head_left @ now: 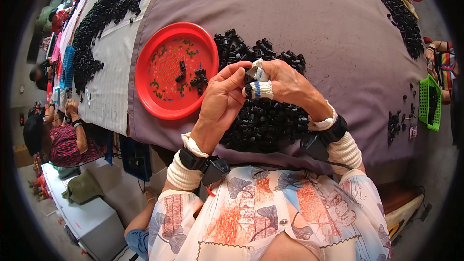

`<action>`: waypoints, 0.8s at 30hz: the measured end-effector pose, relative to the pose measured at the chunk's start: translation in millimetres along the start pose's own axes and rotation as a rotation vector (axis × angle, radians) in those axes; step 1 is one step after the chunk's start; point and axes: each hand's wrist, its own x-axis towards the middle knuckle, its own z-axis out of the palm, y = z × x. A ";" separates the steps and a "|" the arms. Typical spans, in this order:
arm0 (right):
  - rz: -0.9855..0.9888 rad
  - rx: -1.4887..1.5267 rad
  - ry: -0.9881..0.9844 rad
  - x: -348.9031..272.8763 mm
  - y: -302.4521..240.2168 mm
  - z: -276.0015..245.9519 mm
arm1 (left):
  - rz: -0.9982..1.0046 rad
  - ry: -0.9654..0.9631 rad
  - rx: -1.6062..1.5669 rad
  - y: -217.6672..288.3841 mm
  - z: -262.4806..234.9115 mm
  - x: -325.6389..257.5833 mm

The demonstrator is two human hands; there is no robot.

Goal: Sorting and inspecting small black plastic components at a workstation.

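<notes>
My left hand (218, 97) and my right hand (286, 81) meet in front of me over a heap of small black plastic parts (263, 123). Both are closed, fingertips together around a small black plastic part (247, 78), mostly hidden by the fingers. White finger wraps with blue stripes (260, 90) cover fingers of my right hand. To the left of the heap, touching its edge, stands a round red tray (147, 94) with a printed pattern. On the tray lie several black parts (198, 81), apart from the heap.
A mauve cloth (348, 43) covers the table. More black parts (111, 7) spread over a pale cloth at the left. At the right are another pile (403, 21) and a green basket (428, 104). Other people sit along the left and right sides.
</notes>
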 end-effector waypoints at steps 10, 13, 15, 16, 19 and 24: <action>0.041 0.055 -0.020 0.4 -0.4 0.2 | 0.020 0.009 -0.010 0.4 0.5 -0.4; 0.012 0.051 -0.016 0.2 -1.1 0.2 | 0.015 -0.003 -0.012 0.5 0.5 -1.1; 0.022 0.033 -0.016 0.1 -2.9 0.3 | 0.021 0.014 -0.006 0.7 0.6 -2.0; 0.032 0.015 -0.016 0.1 -3.4 0.5 | 0.022 0.014 -0.006 0.6 -0.3 -2.0; 0.020 0.003 -0.012 -0.2 -2.6 1.0 | 0.025 0.000 -0.003 0.4 -2.2 -1.8; 0.028 0.000 -0.013 -0.7 -4.4 1.8 | 0.031 0.005 0.018 0.0 -2.0 -2.0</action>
